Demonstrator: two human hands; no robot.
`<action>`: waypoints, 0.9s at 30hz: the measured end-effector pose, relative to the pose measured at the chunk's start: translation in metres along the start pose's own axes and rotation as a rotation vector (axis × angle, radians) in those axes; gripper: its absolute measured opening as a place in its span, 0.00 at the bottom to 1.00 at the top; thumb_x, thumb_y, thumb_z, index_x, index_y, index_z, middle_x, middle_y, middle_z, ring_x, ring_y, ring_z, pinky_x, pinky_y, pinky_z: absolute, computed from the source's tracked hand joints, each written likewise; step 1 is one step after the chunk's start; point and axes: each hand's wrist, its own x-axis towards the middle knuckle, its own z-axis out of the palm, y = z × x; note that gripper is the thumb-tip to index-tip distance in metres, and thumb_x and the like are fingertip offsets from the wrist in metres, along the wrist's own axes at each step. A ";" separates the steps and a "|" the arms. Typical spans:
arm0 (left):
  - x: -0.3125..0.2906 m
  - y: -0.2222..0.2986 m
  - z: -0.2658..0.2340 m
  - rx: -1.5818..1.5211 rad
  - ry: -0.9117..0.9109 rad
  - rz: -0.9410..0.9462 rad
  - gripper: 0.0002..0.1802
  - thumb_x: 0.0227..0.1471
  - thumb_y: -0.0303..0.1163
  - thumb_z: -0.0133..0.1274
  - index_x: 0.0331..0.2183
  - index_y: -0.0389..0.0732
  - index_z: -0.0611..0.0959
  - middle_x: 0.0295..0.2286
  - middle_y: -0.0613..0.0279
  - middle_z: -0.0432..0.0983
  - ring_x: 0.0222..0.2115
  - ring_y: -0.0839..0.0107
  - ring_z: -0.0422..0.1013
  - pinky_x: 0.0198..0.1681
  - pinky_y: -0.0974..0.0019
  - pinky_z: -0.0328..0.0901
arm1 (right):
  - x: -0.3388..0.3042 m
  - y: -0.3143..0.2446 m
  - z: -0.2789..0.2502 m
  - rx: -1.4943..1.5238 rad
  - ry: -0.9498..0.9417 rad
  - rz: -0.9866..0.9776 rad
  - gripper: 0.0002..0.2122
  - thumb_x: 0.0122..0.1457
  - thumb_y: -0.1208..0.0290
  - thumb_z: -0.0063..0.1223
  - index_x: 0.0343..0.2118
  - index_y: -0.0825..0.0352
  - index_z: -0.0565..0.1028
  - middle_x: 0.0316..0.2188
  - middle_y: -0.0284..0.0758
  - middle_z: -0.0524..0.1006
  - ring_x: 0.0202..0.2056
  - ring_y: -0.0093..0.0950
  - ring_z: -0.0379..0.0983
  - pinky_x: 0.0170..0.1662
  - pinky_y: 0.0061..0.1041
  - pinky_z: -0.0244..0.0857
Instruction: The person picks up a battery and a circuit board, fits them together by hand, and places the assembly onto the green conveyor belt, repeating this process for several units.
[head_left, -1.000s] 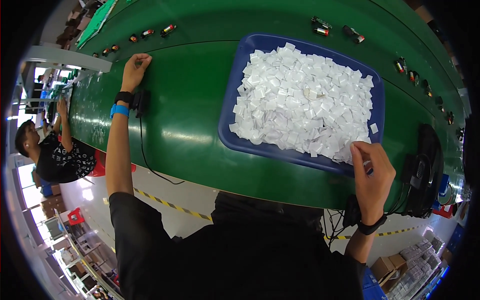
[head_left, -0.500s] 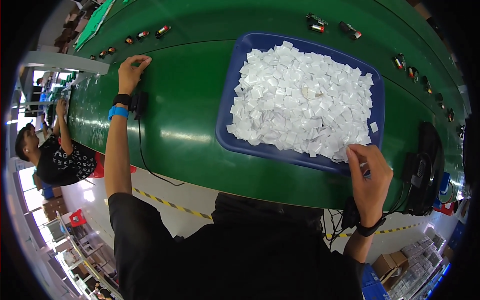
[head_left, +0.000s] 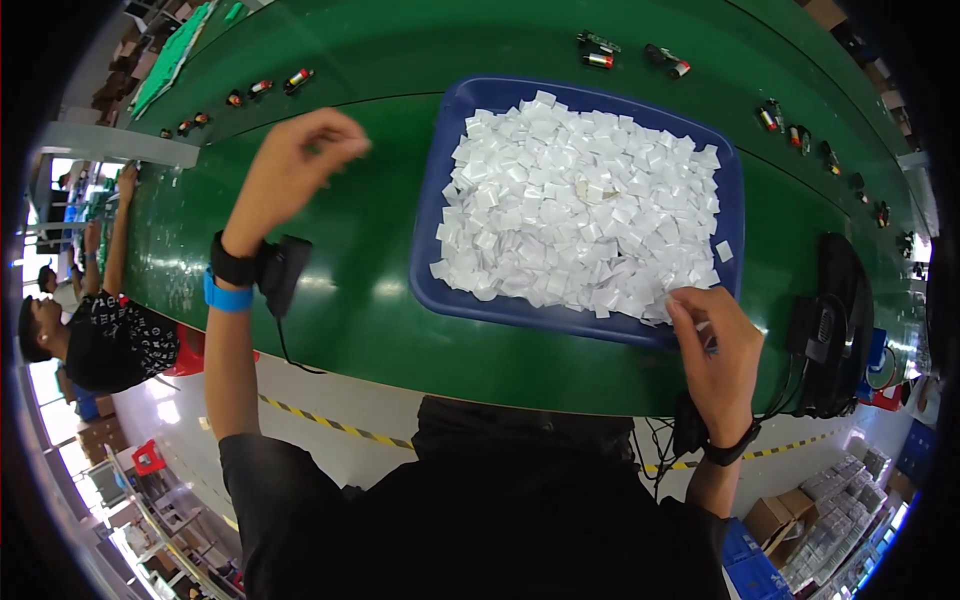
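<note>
A blue tray (head_left: 428,240) full of small white square pieces (head_left: 560,200) lies on the green table in front of me. At its near right corner my right hand (head_left: 722,345) is closed, thumb and index fingertip together against the white pieces. Whatever is between those fingertips is too small to name. My left hand (head_left: 300,165) is raised over the table, left of the tray and apart from it. Its fingers curl in toward the thumb, slightly blurred, and anything they hold cannot be made out.
Several small cylindrical parts (head_left: 597,61) with circuit boards lie along the table's far side. One white square (head_left: 724,251) sits apart at the tray's right wall. A black device with cables (head_left: 832,330) stands right. Another person (head_left: 75,340) is at the table's left end.
My left hand has moved from the table surface toward me and to the right, fingers still curled. My right hand stays at the tray corner. The whole view has shifted slightly.
</note>
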 end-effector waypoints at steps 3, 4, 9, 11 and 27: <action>0.005 0.060 0.052 -0.039 -0.087 0.225 0.08 0.55 0.33 0.59 0.33 0.37 0.83 0.28 0.67 0.80 0.26 0.80 0.72 0.27 0.73 0.65 | 0.007 -0.004 -0.003 0.005 -0.020 -0.039 0.06 0.56 0.80 0.61 0.36 0.68 0.78 0.27 0.33 0.78 0.23 0.21 0.72 0.23 0.19 0.61; 0.009 0.074 0.065 -0.064 -0.188 0.231 0.08 0.54 0.31 0.60 0.33 0.37 0.83 0.27 0.65 0.80 0.25 0.78 0.72 0.28 0.72 0.65 | 0.010 -0.006 -0.004 0.006 -0.020 -0.040 0.06 0.55 0.80 0.61 0.36 0.68 0.78 0.28 0.33 0.78 0.24 0.22 0.72 0.23 0.19 0.61; 0.027 0.081 0.092 -0.024 -0.303 0.281 0.07 0.51 0.29 0.61 0.33 0.38 0.84 0.25 0.59 0.81 0.23 0.72 0.72 0.28 0.70 0.65 | 0.023 -0.008 -0.023 -0.049 -0.024 -0.055 0.06 0.55 0.80 0.60 0.35 0.69 0.78 0.30 0.34 0.77 0.26 0.24 0.73 0.24 0.21 0.61; 0.028 0.087 0.092 -0.006 -0.307 0.277 0.07 0.51 0.30 0.61 0.33 0.39 0.85 0.26 0.58 0.81 0.22 0.72 0.72 0.28 0.70 0.65 | 0.029 0.006 -0.031 -0.147 -0.009 -0.035 0.06 0.55 0.79 0.60 0.36 0.68 0.78 0.30 0.34 0.77 0.25 0.25 0.73 0.24 0.22 0.62; -0.004 0.086 0.069 -0.512 -0.150 0.071 0.08 0.61 0.33 0.54 0.34 0.37 0.80 0.22 0.70 0.73 0.21 0.85 0.66 0.22 0.78 0.57 | 0.024 0.027 -0.033 -0.476 0.005 0.030 0.09 0.59 0.75 0.57 0.43 0.65 0.80 0.26 0.35 0.72 0.23 0.27 0.71 0.26 0.27 0.62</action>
